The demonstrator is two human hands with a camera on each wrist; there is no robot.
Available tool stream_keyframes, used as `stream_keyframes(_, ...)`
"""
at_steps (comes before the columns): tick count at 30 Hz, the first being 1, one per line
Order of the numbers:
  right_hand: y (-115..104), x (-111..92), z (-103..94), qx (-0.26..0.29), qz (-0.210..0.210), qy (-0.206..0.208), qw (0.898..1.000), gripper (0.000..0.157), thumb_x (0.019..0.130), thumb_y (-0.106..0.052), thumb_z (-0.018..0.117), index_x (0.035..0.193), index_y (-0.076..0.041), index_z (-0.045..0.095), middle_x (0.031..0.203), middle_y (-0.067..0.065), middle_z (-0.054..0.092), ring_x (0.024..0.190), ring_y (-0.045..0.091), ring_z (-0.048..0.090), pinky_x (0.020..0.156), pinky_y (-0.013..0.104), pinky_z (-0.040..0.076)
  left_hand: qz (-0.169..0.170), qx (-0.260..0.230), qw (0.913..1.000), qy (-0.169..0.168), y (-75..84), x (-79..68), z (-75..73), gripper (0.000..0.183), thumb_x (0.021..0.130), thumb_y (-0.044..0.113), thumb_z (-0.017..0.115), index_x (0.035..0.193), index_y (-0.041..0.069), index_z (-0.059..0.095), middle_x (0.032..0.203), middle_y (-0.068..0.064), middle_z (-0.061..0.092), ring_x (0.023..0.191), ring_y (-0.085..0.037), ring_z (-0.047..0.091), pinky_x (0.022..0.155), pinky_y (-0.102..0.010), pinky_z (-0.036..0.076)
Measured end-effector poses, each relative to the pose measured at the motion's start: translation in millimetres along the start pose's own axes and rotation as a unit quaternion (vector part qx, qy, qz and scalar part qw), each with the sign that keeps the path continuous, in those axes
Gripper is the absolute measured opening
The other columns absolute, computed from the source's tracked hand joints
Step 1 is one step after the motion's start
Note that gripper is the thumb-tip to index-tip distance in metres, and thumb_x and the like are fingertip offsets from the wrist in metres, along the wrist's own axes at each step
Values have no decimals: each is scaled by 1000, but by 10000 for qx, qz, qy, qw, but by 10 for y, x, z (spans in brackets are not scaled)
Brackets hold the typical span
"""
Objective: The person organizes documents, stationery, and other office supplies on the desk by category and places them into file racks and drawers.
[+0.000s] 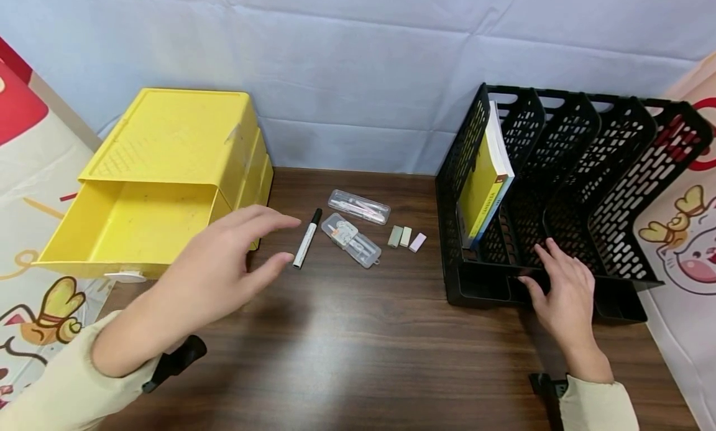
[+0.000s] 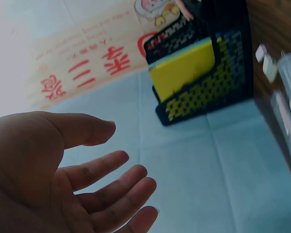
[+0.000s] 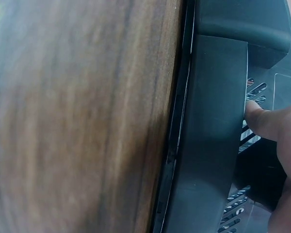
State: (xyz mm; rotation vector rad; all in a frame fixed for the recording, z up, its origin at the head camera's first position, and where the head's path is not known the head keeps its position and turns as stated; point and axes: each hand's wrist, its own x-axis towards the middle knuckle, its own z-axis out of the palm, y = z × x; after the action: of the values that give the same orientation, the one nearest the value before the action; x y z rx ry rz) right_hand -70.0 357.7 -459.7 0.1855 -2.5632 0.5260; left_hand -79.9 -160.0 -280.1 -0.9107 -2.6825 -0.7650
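Observation:
My left hand [image 1: 220, 266] hovers in the head view between the yellow drawer unit [image 1: 173, 132] and a black-capped white marker [image 1: 306, 239], thumb and fingers spread apart with nothing between them. The left wrist view also shows this hand [image 2: 82, 170] bare, its fingers loosely bent. On the right, my right hand [image 1: 565, 294] rests at the front edge of a black file organizer [image 1: 458, 282], its fingers reaching over the edge. The right wrist view shows the thumb [image 3: 264, 121] over the front compartment. A yellow book [image 1: 483, 185] stands in the organizer's leftmost slot.
The drawer unit's top drawer [image 1: 134, 263] is pulled out. Mid-table lie two clear plastic cases, one long [image 1: 359, 207] and one with a label [image 1: 352, 239], beside small green [image 1: 395, 236], cream [image 1: 406, 236] and pink [image 1: 417, 242] blocks. A pale cloth [image 1: 358, 76] hangs behind the table.

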Motion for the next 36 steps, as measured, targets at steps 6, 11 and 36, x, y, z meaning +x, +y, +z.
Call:
stream_keyframes(6, 4, 4, -2, -1, -3, 4, 10000, 74, 70, 5, 86, 139, 2, 59, 149, 25, 49, 126, 55, 47, 115, 61, 22, -189, -258, 9989, -351, -11, 67, 294, 41, 92, 20, 76, 131, 11, 65, 125, -1, 66, 116, -21, 64, 98, -45, 50)
stream_keyframes(11, 7, -4, -2, -3, 4, -3, 10000, 74, 71, 5, 85, 139, 2, 58, 150, 25, 48, 126, 55, 46, 115, 62, 22, -592, -564, 9946, -641, -178, 151, 524, 42, 94, 19, 74, 133, 8, 64, 125, -4, 65, 114, -23, 64, 96, -45, 51)
stream_keyframes(36, -18, 6, -18, -5, 89, -87, 9999, 74, 71, 6, 85, 140, 2, 58, 150, 25, 48, 128, 55, 45, 117, 60, 20, -2878, -1009, 9453, -1157, -1097, 325, 1533, 57, 96, 19, 69, 141, -9, 49, 122, -25, 56, 102, -33, 56, 87, -46, 50)
